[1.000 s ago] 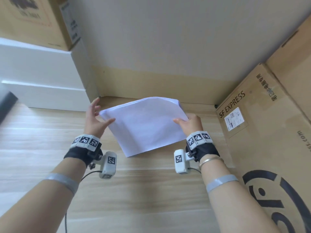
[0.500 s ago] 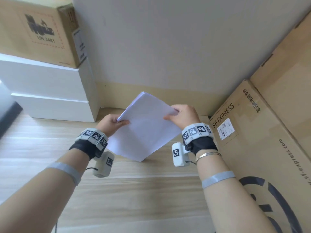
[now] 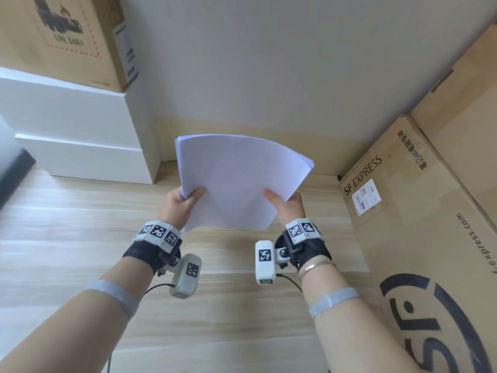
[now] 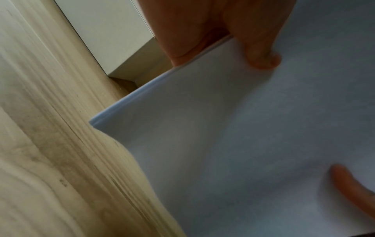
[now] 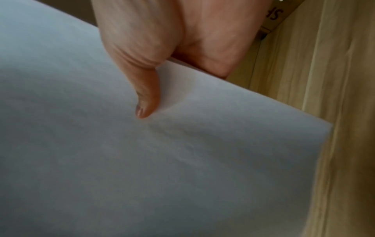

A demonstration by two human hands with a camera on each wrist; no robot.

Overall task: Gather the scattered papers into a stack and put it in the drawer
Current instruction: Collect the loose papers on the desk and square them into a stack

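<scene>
A stack of white papers (image 3: pixel 236 181) is held up above the wooden floor, its top edge bowed towards the wall. My left hand (image 3: pixel 185 201) pinches its left edge, thumb on the front face and fingers behind. My right hand (image 3: pixel 282 201) pinches the right edge the same way. The left wrist view shows the stack (image 4: pixel 233 136) with its layered edge and my left hand (image 4: pixel 233 44) on it. In the right wrist view my right hand (image 5: pixel 160 77) lies thumb-down on the stack (image 5: pixel 142 160). The white drawer unit (image 3: pixel 75 135) stands at the left, its drawers closed.
A brown carton (image 3: pixel 67 39) sits on top of the drawer unit. Large SF Express cartons (image 3: pixel 419 211) line the right side. A pale wall (image 3: pixel 269 63) is straight ahead. Wooden floor (image 3: pixel 80 238) lies below my arms.
The stack has risen off the floor and turned from a tilted diamond to roughly upright. Both hands shifted down to its lower side edges, and the view tilted upward.
</scene>
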